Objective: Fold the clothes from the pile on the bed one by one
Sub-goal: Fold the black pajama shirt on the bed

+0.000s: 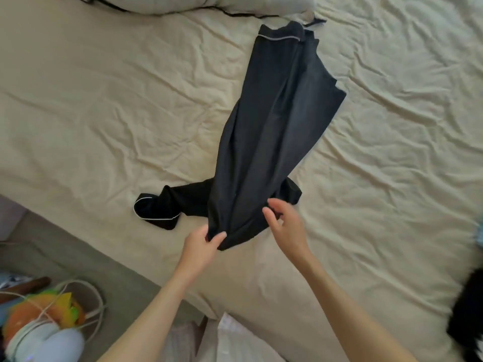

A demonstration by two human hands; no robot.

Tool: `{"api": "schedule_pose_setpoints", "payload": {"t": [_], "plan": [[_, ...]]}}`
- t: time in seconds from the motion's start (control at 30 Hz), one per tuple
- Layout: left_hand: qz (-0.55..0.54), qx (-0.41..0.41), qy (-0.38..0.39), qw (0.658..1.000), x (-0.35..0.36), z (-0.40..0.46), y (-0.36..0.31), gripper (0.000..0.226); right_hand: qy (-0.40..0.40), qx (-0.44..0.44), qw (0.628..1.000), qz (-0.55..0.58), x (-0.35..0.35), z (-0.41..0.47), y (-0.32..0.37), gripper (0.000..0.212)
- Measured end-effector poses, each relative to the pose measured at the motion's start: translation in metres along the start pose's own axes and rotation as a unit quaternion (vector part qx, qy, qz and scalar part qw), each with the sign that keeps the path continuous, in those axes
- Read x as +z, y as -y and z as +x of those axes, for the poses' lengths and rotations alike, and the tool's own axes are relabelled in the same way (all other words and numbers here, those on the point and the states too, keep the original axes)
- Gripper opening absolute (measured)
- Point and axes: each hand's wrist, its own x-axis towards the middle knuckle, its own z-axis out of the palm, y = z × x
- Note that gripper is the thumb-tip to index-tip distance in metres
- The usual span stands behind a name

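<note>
Left fingers: your left hand [202, 240] pinches the near end of the black garment [271, 131], thumb on top of the cloth and the other fingers curled under it.
Right fingers: your right hand [286, 222] is held just over the garment's near edge, at 3 o'clock from the left hand; its fingers are loosely bent and spread, and they hold nothing. Whether the fingertips touch the cloth, you cannot tell.
Garment: it is long, dark and narrow, stretched across the bed [104, 100] from your hands toward 1 o'clock. The near end is gathered and lifted a little by your left hand.
Far end: it carries a thin white piping line and lies close to the pillow [209, 3] at 12 o'clock.
Side part: another piece of the same garment, also edged in white piping, lies flat at 9 o'clock from the gathered end, bent out sideways.
Bed: covered with a creased cream sheet, its near edge running aslant at 7 o'clock.
Right edge: a blurred dark heap [467, 317] sits at 4 o'clock, well apart from the garment.
Floor: an orange and yellow thing [44, 314] with white cords across it lies at 8 o'clock, beside the bed.
</note>
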Motion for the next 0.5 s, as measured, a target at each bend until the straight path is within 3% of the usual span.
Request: {"api": "schedule_pose_setpoints", "payload": {"t": [0.07,0.13,0.23,0.37,0.5], "plan": [[0.061,0.005,0.042,0.997,-0.004,-0.026,0.022,0.023,0.020,0.018,0.999,0.021,0.005,0.001,0.014,0.059],[0.080,-0.003,0.072,0.994,-0.002,-0.047,0.041,0.023,0.091,0.087,0.992,0.027,0.021,0.003,0.027,0.081],[-0.019,-0.053,0.032,0.998,-0.007,-0.065,0.050,0.012,0.149,0.100,0.983,-0.043,0.052,-0.004,0.037,0.072],[-0.233,-0.143,-0.054,0.960,-0.048,-0.076,0.031,0.002,0.127,-0.001,0.992,0.006,0.065,-0.049,0.054,0.047],[-0.292,-0.086,-0.059,0.951,-0.096,-0.081,-0.025,0.008,0.172,-0.162,0.972,-0.007,0.044,-0.091,0.081,0.059]]}}
